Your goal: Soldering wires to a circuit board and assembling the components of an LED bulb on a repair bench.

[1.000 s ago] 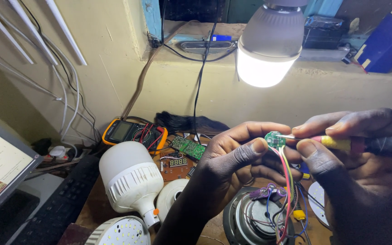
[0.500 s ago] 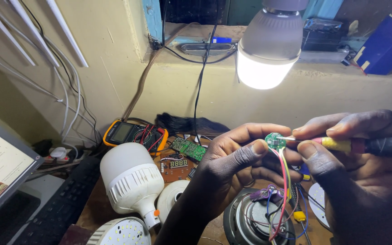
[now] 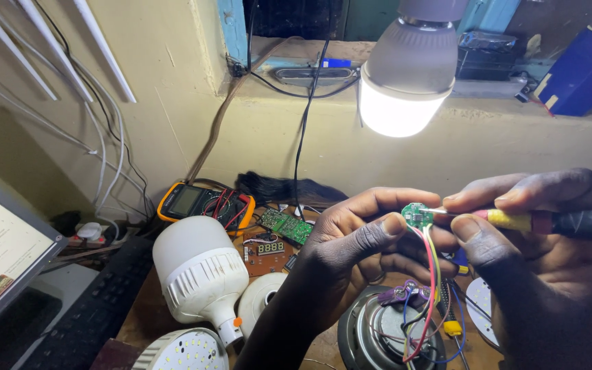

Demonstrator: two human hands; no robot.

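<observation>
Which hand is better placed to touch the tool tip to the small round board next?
Right. The right hand grips the yellow-collared tool, its tip already at the green round board. The left hand pinches that board, so it likely just steadies it.

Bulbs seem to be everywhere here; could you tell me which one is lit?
The hanging bulb above the hands glows; the white bulb lying on the desk is dark.

— Any sleeves, gloves, rings?
— None visible. Left hand [image 3: 351, 240] bare to the forearm, right hand [image 3: 536, 260] bare too.
— Nails?
— Short, unpainted on the fingers [image 3: 392, 225] facing the camera.
</observation>
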